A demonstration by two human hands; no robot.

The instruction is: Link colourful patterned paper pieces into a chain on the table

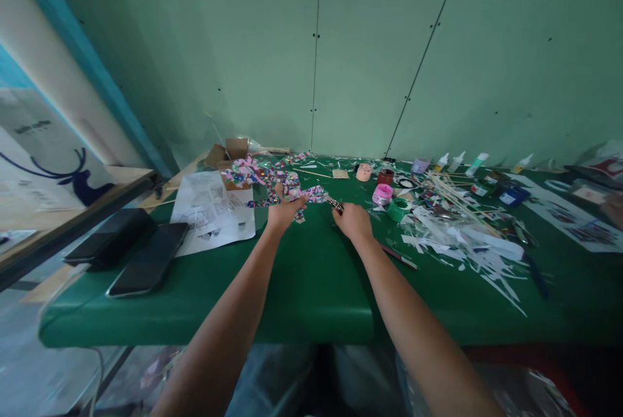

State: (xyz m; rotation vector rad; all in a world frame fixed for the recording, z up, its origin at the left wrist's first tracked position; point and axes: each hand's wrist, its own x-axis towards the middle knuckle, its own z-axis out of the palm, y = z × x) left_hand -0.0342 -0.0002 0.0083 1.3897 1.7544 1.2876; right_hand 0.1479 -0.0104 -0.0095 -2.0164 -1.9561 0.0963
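Observation:
My left hand is closed around a branching, multicoloured, glittery piece with several pink, white and blue arms, holding it above the green tabletop. In my right hand is a small dark metal tool, partly hidden by my fingers; it looks like pliers. Its tip meets the end of the piece's right-hand arm. A pencil-like stick lies beside my right forearm. Behind the piece stands a small cardboard box, and a printed sheet lies to its left.
Paint pots, among them a pink one and a green one, stand right of my hands. Farther right lie white paper strips, thin wooden sticks and several glue bottles. A phone rests at the left edge.

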